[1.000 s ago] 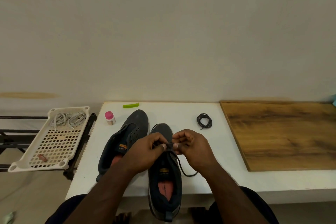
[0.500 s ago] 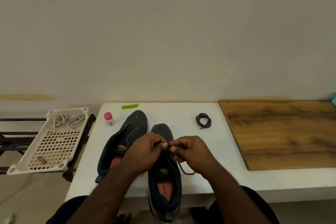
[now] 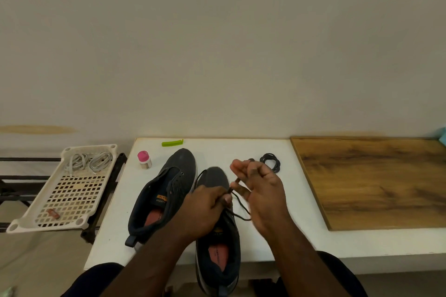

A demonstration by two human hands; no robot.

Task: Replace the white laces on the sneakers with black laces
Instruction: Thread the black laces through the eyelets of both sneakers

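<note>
On the white bench point(image 3: 241, 149) two dark sneakers lie side by side, the left sneaker point(image 3: 166, 190) unlaced and the right sneaker point(image 3: 218, 248) under both hands. The left hand point(image 3: 202, 212) pinches a black lace point(image 3: 239, 210) over the right sneaker's eyelets, while the right hand point(image 3: 263, 190) holds its other end raised, fingers loosely spread. A coiled black lace point(image 3: 270, 162) lies beyond, beside a wooden board point(image 3: 376, 181); white laces point(image 3: 89, 161) sit in a perforated tray point(image 3: 60, 200) at left.

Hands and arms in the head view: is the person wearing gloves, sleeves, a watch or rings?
No gloves: the left hand and right hand are bare. Both forearms are bare up to the bottom edge of the picture, with no sleeve or cuff showing. No watch, bracelet or ring is visible on either wrist or hand. Dark clothing shows only at the lap.
</note>
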